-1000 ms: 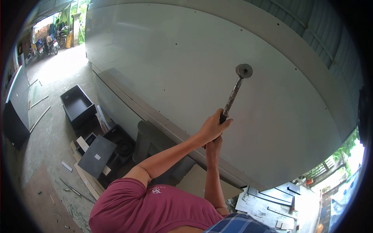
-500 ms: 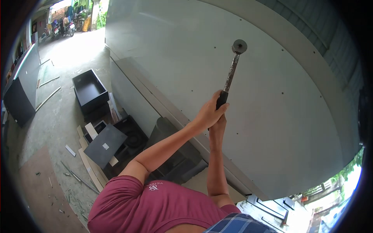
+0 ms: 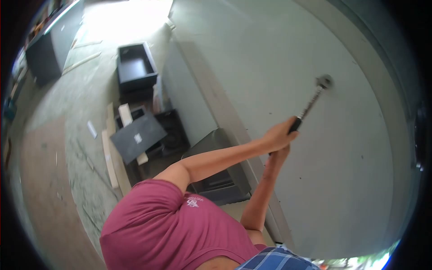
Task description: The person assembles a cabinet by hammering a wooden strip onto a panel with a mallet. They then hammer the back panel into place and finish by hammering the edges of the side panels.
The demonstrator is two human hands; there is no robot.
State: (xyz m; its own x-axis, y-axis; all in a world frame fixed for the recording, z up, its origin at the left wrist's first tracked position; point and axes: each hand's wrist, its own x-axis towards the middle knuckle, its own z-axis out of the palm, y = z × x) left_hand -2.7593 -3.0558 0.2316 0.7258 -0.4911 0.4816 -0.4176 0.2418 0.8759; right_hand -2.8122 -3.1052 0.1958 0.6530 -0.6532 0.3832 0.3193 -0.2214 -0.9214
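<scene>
A metal tool with a round head and a black grip slants up to the right in front of a large pale panel. My left hand is closed around the black grip. Just below it, my right hand is closed at the lower end of the handle, partly hidden by the left hand. The round head is blurred, and I cannot tell whether it touches the panel.
An open dark box stands on the floor at the upper left. Below it, a dark board and wood strips lie over other dark pieces. A grey moulded object is beneath my left forearm. A brown sheet lies at the left.
Both hands and the tool have moved right and down in the view. The head view has turned, so the box and boards appear farther right and higher.
</scene>
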